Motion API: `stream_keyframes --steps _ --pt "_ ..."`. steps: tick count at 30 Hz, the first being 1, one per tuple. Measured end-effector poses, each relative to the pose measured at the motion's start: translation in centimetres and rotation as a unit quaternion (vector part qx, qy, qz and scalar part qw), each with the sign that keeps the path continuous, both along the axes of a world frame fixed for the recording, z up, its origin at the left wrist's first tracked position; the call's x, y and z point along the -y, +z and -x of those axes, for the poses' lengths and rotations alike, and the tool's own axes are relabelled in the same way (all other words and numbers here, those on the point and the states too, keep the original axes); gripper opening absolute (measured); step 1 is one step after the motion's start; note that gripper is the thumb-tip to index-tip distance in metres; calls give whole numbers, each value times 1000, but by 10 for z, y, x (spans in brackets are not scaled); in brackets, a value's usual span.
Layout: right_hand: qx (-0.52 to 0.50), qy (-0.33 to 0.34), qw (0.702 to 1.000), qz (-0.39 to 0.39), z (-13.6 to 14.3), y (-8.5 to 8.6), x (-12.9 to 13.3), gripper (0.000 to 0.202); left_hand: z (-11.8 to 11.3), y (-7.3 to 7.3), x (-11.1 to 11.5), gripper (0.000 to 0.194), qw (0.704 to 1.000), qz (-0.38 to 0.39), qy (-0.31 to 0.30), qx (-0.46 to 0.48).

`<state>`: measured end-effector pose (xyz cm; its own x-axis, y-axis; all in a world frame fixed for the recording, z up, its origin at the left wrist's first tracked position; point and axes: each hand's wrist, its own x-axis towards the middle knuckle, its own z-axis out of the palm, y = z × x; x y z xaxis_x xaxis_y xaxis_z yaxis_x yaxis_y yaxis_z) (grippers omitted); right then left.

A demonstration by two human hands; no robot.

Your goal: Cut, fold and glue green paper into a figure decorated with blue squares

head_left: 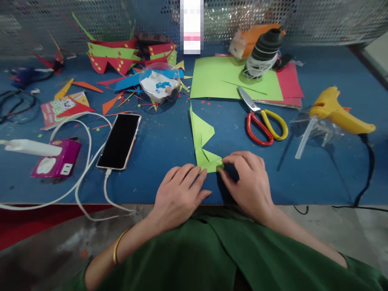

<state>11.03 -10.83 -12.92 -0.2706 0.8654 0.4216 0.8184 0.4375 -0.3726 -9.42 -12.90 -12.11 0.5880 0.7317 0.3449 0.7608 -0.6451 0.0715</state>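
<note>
A light green folded paper cutout [202, 133] with a notched, pointed edge lies on the blue table. My left hand [178, 194] rests palm down, fingers stretched out, its fingertips touching the paper's lower left edge. At the lower right corner, the thumb and forefinger of my right hand [250, 184] pinch the paper. Scissors [257, 117] with one red and one yellow handle lie partly open beyond my right hand, their tip touching a light green sheet [212, 79].
On the right, a yellow glue gun [341, 111] lies with its cord trailing off the table. To the left are a charging phone [119, 141] and white cable. A clear bowl [160, 83], paper scraps, paper masks [112, 58] and a black thread cone [264, 48] stand farther back.
</note>
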Motion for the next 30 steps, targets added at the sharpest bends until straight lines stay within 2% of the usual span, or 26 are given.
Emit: stream_keyframes --steps 2,5,7,12,16,21,30 --pt "21 71 997 -27 -2 2 5 24 0 -1 0 36 1000 5 5 1" --pt "96 198 975 -36 -4 1 13 37 0 -2 0 36 1000 18 -1 -2" --pt "139 231 963 -30 -5 -3 19 45 0 -4 1 37 1000 19 -5 -6" --pt "174 234 956 -12 -6 -8 26 57 3 -5 5 43 999 32 -4 -7" --pt "182 236 955 -9 -6 -8 28 61 6 -2 5 47 997 80 -5 -12" --pt "176 232 957 -6 -6 -8 29 61 5 -2 2 56 996 88 21 -25" --pt "192 227 955 -15 -6 -6 27 58 4 1 -5 47 996 83 28 -10"
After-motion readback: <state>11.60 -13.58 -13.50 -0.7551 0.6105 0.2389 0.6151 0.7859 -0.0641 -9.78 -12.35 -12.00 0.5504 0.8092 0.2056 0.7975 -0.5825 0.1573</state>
